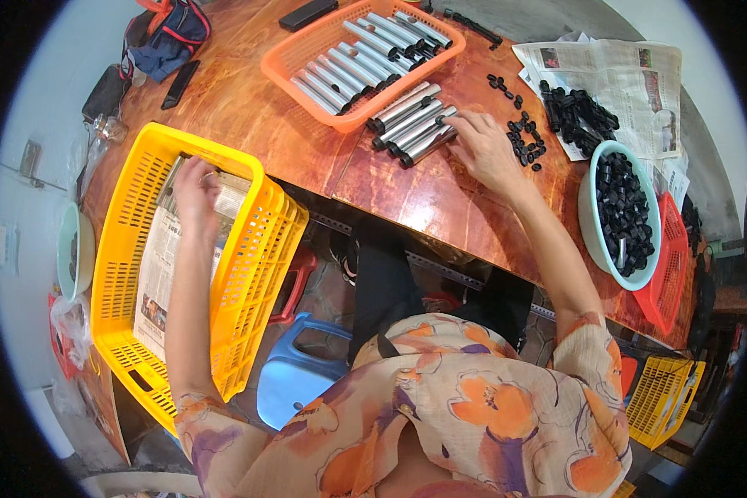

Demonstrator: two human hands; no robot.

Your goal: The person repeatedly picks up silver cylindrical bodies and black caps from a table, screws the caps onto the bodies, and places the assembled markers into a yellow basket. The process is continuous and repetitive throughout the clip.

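Note:
My right hand [488,158] is at the right side of a small row of shiny metal tubes [407,124] on the table. Its fingers are bent over the end of the rightmost tube and grip it there. Black pieces show at the tubes' ends. My left hand [197,199] reaches down into the far part of a yellow plastic crate [261,207], above newspaper [153,274] that lines it. The left fingers are curled and blurred, and whatever may be between them is hidden.
An orange basket [278,70] of metal tubes stands beyond the row. Loose black caps [523,141] lie rightward, near black parts [577,116] on newspaper. A pale green basin [585,216] of black pieces overlaps a red basket [668,266]. A blue stool [295,373] stands below.

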